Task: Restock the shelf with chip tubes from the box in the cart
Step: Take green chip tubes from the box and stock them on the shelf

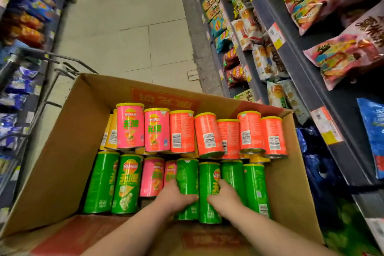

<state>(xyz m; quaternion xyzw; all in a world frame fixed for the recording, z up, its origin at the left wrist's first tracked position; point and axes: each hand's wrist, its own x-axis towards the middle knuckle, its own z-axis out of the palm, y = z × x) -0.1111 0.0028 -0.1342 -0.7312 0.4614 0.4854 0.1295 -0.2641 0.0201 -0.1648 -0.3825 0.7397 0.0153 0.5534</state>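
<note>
An open cardboard box [62,151] sits in the cart below me, filled with lying chip tubes: green ones in the near row, pink ones [130,127] and orange ones [208,134] behind. My left hand [173,196] grips a green tube [187,174] near the middle of the near row. My right hand [225,196] grips the green tube [208,181] right beside it. Both tubes still lie among the others in the box. The shelf [307,72] stands on the right.
The cart's metal frame [62,68] shows at the left behind the box. Snack bags [336,56] fill the right shelves, with price tags [326,125] on the rails. Another stocked shelf [27,27] lines the left. A tiled aisle floor [128,27] runs ahead.
</note>
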